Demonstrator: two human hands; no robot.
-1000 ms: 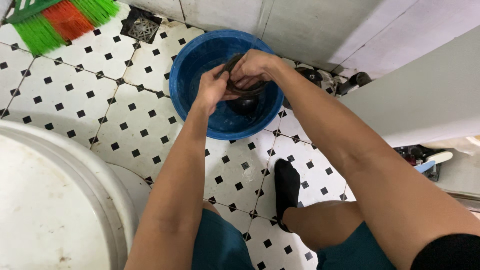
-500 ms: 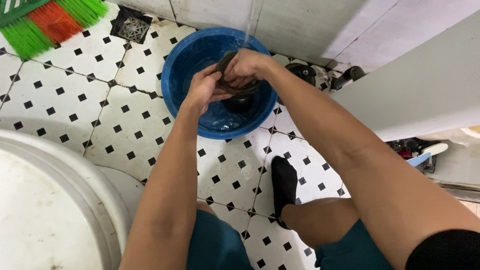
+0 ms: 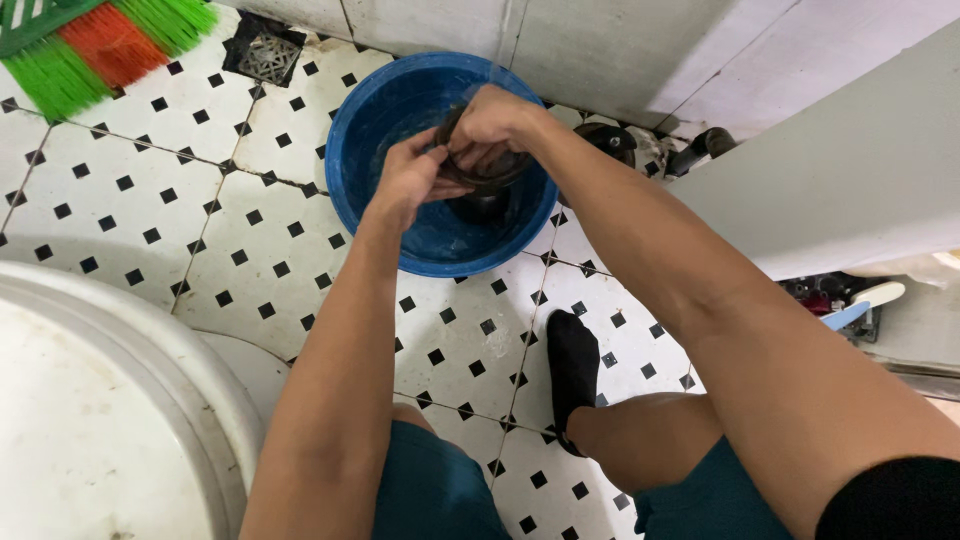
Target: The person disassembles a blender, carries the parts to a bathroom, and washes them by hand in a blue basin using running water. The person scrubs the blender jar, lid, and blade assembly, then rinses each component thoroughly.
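Observation:
A round blue basin (image 3: 370, 130) stands on the tiled floor near the wall. Over it, my left hand (image 3: 408, 180) and my right hand (image 3: 490, 118) both grip a dark, wet, round object (image 3: 482, 178), mostly hidden between my fingers. A thin stream of water falls from above into the basin by my right hand. I cannot tell exactly what the dark object is.
White floor tiles with black diamonds (image 3: 110, 200) surround the basin. A floor drain (image 3: 264, 52) and a green and orange broom head (image 3: 95, 45) lie at upper left. A large white tub rim (image 3: 130, 340) fills lower left. My black-socked foot (image 3: 572, 370) rests below the basin.
Both hands stay over the basin on the dark object, working it slightly; the view shifted a little, so the basin sits further left.

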